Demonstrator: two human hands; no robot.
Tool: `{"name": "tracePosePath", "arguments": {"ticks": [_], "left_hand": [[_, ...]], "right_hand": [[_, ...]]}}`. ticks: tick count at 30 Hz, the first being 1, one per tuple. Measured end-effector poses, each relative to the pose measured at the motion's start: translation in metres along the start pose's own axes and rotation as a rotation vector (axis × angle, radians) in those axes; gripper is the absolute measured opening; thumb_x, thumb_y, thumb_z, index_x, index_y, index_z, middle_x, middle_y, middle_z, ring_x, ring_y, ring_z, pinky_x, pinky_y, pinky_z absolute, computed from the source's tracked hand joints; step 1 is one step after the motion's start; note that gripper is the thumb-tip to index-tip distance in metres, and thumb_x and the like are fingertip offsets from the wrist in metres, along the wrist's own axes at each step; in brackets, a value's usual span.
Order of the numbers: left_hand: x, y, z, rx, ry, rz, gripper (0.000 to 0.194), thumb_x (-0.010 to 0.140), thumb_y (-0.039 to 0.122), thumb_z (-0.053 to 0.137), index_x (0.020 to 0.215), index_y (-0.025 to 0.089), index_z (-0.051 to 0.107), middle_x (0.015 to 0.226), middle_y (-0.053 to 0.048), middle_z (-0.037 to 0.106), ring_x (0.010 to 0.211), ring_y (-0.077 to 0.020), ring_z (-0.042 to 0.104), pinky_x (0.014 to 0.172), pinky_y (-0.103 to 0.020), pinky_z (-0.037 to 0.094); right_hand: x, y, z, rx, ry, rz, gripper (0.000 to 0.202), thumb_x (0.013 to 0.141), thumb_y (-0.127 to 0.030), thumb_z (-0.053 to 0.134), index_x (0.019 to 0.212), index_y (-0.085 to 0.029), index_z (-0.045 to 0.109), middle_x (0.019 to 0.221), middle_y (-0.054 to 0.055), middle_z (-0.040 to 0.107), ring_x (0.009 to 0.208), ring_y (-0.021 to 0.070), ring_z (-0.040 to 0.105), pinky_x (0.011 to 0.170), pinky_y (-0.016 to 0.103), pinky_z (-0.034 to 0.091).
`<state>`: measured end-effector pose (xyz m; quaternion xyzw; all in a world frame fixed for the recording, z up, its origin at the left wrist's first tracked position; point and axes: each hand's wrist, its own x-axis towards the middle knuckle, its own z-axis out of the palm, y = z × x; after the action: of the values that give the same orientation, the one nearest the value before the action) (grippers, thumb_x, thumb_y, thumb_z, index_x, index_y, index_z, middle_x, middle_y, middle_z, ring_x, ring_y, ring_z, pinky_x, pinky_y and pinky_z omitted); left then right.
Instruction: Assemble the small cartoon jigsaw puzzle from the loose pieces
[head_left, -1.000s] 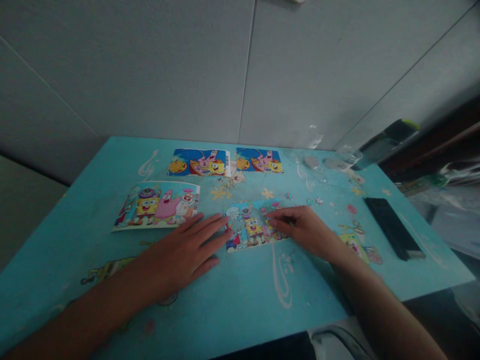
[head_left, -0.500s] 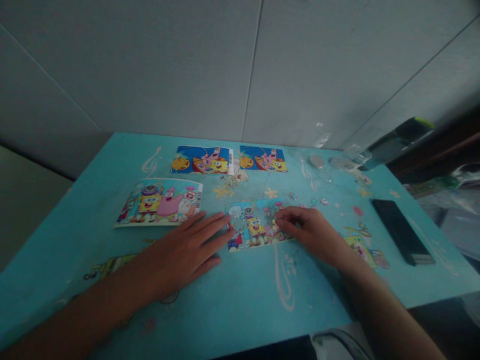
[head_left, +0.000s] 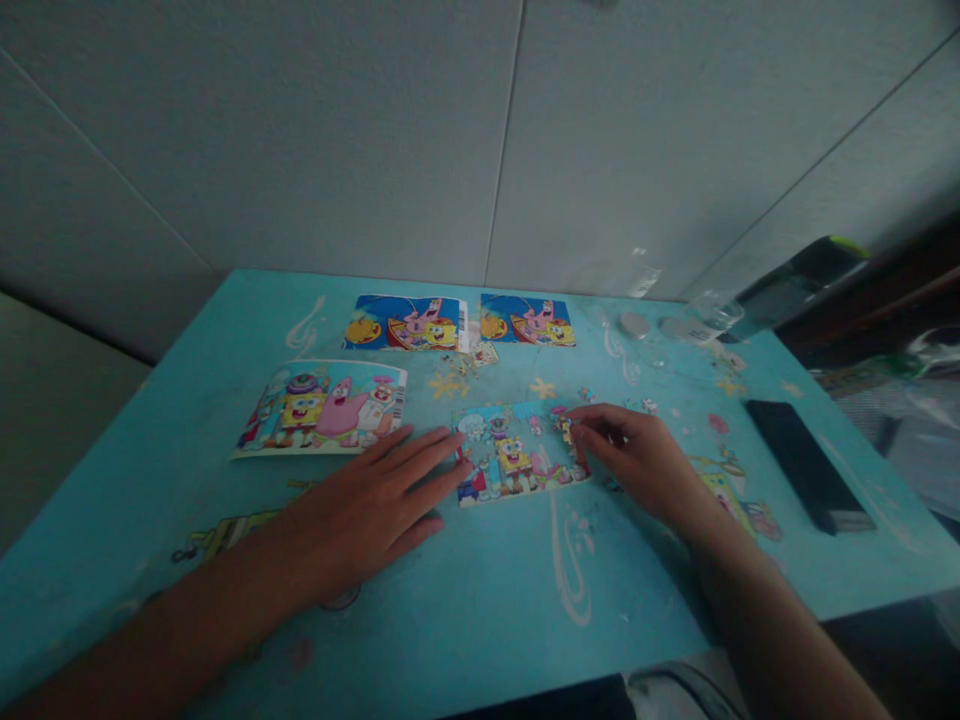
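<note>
A jigsaw puzzle (head_left: 514, 460) with cartoon figures lies on the turquoise table (head_left: 480, 610), with gaps in its upper and right parts. My left hand (head_left: 390, 490) rests flat with its fingers spread, fingertips at the puzzle's left edge. At the right edge, my right hand (head_left: 630, 450) has thumb and forefinger pinched together; what is between them is too small to make out. A matching picture card (head_left: 326, 408) lies to the left, beyond my left hand.
At the back lie a blue picture card (head_left: 405, 322) and a blue puzzle (head_left: 527, 320). Loose pieces (head_left: 587, 396) are scattered nearby. On the right are a round lid (head_left: 634, 325), clear containers (head_left: 712, 315), a dark bottle (head_left: 802, 280) and a black phone-like object (head_left: 806, 465).
My right hand has shifted slightly right, from over the puzzle to its right edge, uncovering more of the right side. My left hand stays in place.
</note>
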<state>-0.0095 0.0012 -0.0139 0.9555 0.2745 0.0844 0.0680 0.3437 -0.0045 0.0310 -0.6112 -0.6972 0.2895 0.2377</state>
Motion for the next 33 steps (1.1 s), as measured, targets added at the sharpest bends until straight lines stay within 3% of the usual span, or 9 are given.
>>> {"name": "tracePosePath", "arguments": {"ticks": [6, 11, 23, 33], "left_hand": [[0.001, 0.000, 0.001, -0.005, 0.021, 0.008, 0.051, 0.111, 0.039, 0.048, 0.161, 0.032, 0.040, 0.167, -0.007, 0.039, 0.153, -0.0270, 0.037, 0.130, -0.051, 0.021], [0.001, 0.002, 0.001, 0.016, 0.005, 0.001, 0.052, 0.111, 0.038, 0.047, 0.161, 0.032, 0.039, 0.167, -0.007, 0.039, 0.154, -0.0276, 0.036, 0.129, -0.051, 0.022], [0.003, 0.003, -0.001, 0.033, -0.002, 0.002, 0.050, 0.111, 0.040, 0.046, 0.160, 0.031, 0.039, 0.167, -0.007, 0.039, 0.154, -0.0274, 0.036, 0.128, -0.051, 0.023], [0.001, 0.002, 0.000, 0.032, 0.016, 0.012, 0.051, 0.111, 0.039, 0.045, 0.161, 0.030, 0.038, 0.167, -0.007, 0.039, 0.154, -0.0266, 0.035, 0.129, -0.050, 0.020]], "right_hand": [[0.003, -0.010, 0.019, 0.038, -0.040, -0.050, 0.025, 0.099, -0.035, 0.061, 0.113, -0.022, 0.078, 0.089, 0.003, 0.078, 0.073, 0.0174, 0.067, 0.068, 0.029, 0.050], [0.008, -0.015, 0.032, 0.066, -0.066, -0.010, 0.028, 0.098, -0.033, 0.061, 0.116, -0.020, 0.078, 0.083, 0.004, 0.078, 0.066, 0.0166, 0.065, 0.062, 0.029, 0.050], [0.010, -0.013, 0.035, 0.032, -0.079, -0.011, 0.028, 0.097, -0.034, 0.064, 0.115, -0.020, 0.079, 0.083, 0.003, 0.078, 0.062, 0.0161, 0.064, 0.061, 0.029, 0.049], [0.009, -0.014, 0.039, -0.163, 0.028, -0.195, 0.018, 0.098, -0.025, 0.066, 0.110, -0.021, 0.078, 0.099, 0.007, 0.078, 0.087, 0.0212, 0.069, 0.078, 0.033, 0.052]]}}
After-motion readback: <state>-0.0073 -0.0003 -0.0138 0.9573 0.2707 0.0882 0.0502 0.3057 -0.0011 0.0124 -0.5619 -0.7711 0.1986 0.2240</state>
